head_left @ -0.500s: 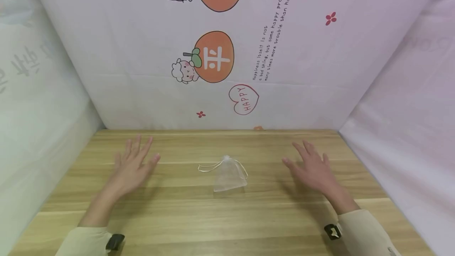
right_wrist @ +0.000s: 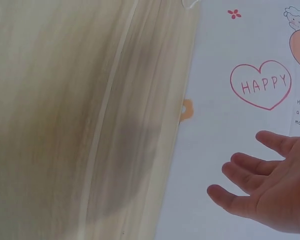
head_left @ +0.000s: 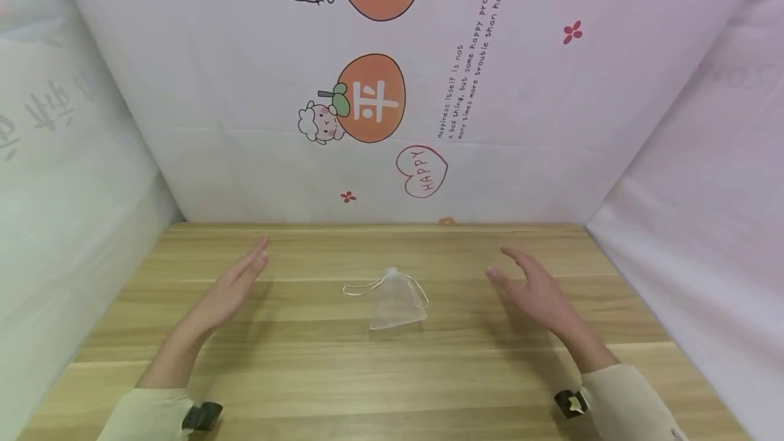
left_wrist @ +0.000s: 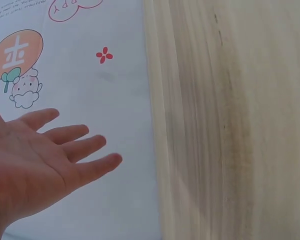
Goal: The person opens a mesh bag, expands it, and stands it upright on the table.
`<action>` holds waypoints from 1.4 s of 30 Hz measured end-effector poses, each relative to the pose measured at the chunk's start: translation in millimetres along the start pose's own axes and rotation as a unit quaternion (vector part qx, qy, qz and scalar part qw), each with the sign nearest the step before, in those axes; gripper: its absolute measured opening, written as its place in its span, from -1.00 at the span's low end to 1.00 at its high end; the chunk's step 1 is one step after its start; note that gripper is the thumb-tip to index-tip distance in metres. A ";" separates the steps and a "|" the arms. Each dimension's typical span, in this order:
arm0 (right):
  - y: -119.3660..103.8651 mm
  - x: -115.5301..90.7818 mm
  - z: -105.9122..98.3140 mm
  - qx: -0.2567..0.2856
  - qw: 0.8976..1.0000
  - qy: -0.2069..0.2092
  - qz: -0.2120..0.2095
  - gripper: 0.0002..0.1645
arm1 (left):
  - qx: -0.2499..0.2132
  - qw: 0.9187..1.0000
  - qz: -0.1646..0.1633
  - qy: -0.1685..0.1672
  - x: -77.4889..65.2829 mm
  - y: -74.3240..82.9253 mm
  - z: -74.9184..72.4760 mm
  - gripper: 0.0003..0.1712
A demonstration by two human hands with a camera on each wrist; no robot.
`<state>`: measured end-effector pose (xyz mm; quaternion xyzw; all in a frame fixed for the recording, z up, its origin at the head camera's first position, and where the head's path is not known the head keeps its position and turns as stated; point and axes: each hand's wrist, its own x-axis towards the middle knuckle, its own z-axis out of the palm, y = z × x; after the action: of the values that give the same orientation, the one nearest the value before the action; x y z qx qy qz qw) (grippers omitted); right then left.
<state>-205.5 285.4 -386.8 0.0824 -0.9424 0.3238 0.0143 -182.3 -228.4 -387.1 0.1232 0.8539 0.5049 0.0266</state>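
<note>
A small sheer white drawstring pouch (head_left: 397, 305) lies flat near the middle of the wooden table, its gathered neck pointing away from me and its cord loops spread to both sides. Left of it, my left hand (head_left: 225, 295) hovers over the table with the palm turned inward and the fingers straight. The left wrist view shows that same hand (left_wrist: 40, 162) with spread fingers and nothing in it. On the pouch's other side my right hand (head_left: 539, 291) is held apart from it, fingers relaxed. Its palm (right_wrist: 282, 195) is bare in the right wrist view.
The wooden table (head_left: 392, 386) reaches back to a white printed cloth (head_left: 245, 155) with orange fruit drawings and lettering. White cloth walls (head_left: 704, 175) stand at left and right. Black wrist straps (head_left: 202, 416) sit by both beige sleeves.
My left hand has turned from palm down with fanned fingers to palm inward. The right hand has rolled slightly inward too. The pouch stays in the same place.
</note>
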 end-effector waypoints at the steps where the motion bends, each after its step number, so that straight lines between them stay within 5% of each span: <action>1: -0.2 -0.6 0.4 0.006 1.000 -0.003 0.003 -0.04 | -0.011 1.000 -0.005 -0.006 -0.3 0.2 0.0 -0.24; 16: -6.2 -6.1 0.3 0.174 0.984 -0.039 0.011 -0.20 | -0.167 0.985 -0.024 -0.045 -1.7 0.4 -0.6 -0.14; 28: -1.4 -7.4 5.4 0.305 0.948 -0.084 0.034 -0.19 | -0.271 0.956 -0.040 -0.099 0.7 -3.5 2.4 -0.14; 37: 2.5 -7.9 8.9 0.372 0.920 -0.105 0.059 -0.15 | -0.296 0.946 -0.056 -0.118 0.2 -7.8 8.1 -0.21; 42: 2.6 -8.2 9.7 0.385 0.913 -0.112 0.072 -0.16 | -0.306 0.941 -0.071 -0.121 2.2 -8.0 10.7 -0.21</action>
<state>-197.5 282.7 -396.7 0.0492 -0.7432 0.6507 -0.1475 -184.1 -222.4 -399.2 0.1084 0.6547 0.7202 0.2024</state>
